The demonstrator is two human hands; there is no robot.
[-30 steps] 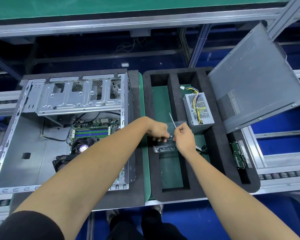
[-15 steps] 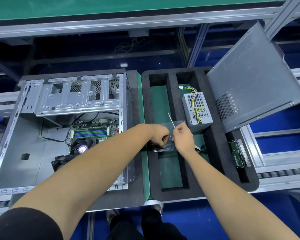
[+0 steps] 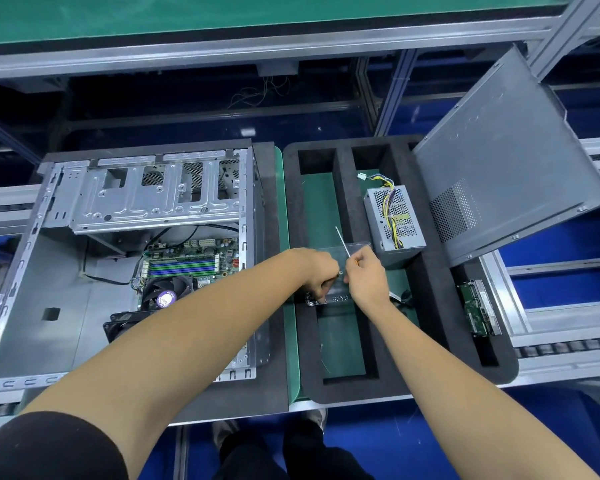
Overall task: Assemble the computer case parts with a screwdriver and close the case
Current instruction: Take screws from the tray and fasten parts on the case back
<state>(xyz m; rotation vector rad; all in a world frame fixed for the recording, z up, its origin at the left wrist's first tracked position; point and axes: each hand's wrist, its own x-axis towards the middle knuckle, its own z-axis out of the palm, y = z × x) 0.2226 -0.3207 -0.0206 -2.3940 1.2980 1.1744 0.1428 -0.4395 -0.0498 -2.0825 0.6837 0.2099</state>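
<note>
Over the black foam tray (image 3: 426, 306), the right hand (image 3: 368, 278) grips a screwdriver (image 3: 343, 244), its shaft pointing up and away. Touching it, the left hand (image 3: 317, 271) curls its fingers around a small screw (image 3: 340, 272) above a clear box (image 3: 340, 268). The open computer case (image 3: 49, 306) lies left of the tray, and its side panel (image 3: 506, 161) leans at the tray's far right corner.
</note>
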